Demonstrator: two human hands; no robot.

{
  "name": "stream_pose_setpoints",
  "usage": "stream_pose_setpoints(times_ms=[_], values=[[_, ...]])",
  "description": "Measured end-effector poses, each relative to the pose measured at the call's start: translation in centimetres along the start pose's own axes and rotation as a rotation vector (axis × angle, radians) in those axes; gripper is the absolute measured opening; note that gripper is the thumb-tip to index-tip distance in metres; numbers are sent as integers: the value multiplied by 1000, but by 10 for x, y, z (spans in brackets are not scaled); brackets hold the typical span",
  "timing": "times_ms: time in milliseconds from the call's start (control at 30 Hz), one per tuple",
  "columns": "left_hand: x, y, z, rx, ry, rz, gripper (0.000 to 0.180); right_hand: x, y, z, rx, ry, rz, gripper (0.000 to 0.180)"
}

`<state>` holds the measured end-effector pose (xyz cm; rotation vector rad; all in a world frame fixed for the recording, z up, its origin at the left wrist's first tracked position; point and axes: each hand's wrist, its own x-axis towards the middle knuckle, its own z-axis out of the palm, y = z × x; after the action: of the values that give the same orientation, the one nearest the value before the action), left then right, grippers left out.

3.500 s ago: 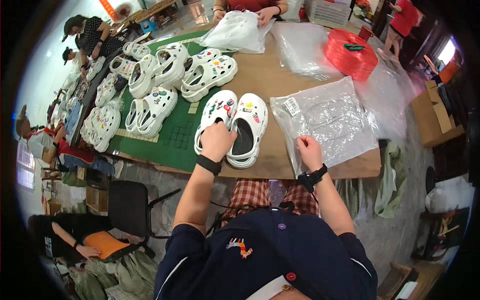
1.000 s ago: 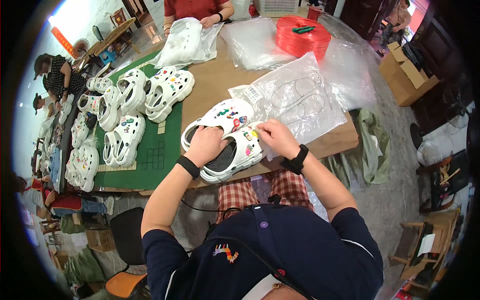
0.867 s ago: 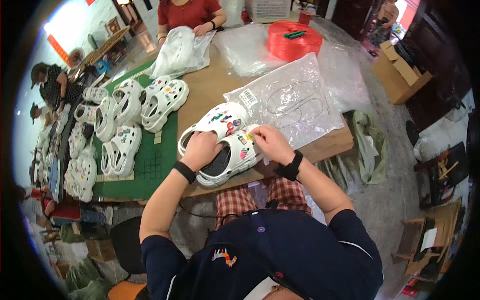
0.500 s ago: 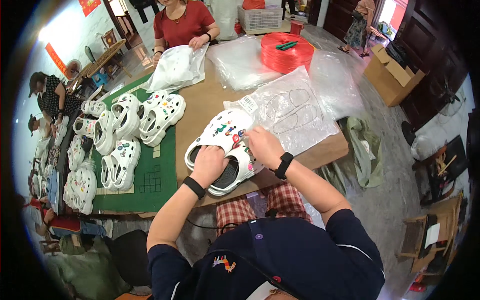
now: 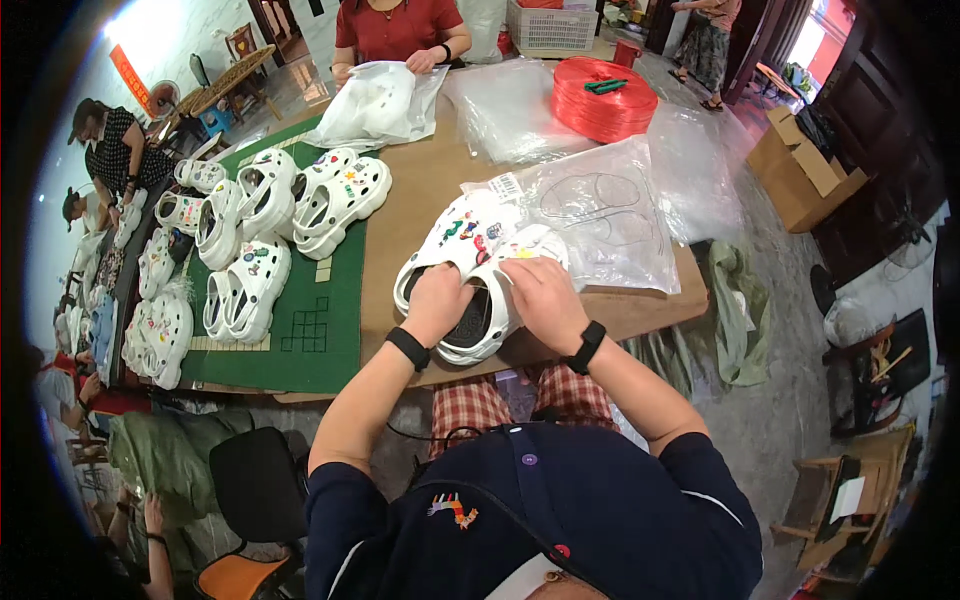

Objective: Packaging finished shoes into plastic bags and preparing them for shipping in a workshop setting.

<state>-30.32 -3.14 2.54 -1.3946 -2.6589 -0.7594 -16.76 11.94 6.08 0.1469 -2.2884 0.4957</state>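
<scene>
The pair of white clogs (image 5: 478, 272) lies near the front edge of the brown table (image 5: 420, 195), side by side, just beside a clear plastic bag (image 5: 605, 215); the left hand (image 5: 437, 300) is closed over the heel of the left clog, and the right hand (image 5: 540, 300) curls over the heel of the right one; the foam looks light, a little soft and not fragile, so the heel rim seems a good place to hold; the long axis runs away from the person, toes pointing up-right toward the bag, with small coloured charms on top.
</scene>
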Motion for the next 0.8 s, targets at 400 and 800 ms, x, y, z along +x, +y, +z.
stream_pose_setpoints(times_ms=[400, 800], values=[[-4, 27, -9, 295, -31, 338, 15, 72, 34, -8, -304, -349, 475, 31], [-6, 32, -7, 212, -26, 361, 18, 89, 47, 9, -558, -512, 300, 18]])
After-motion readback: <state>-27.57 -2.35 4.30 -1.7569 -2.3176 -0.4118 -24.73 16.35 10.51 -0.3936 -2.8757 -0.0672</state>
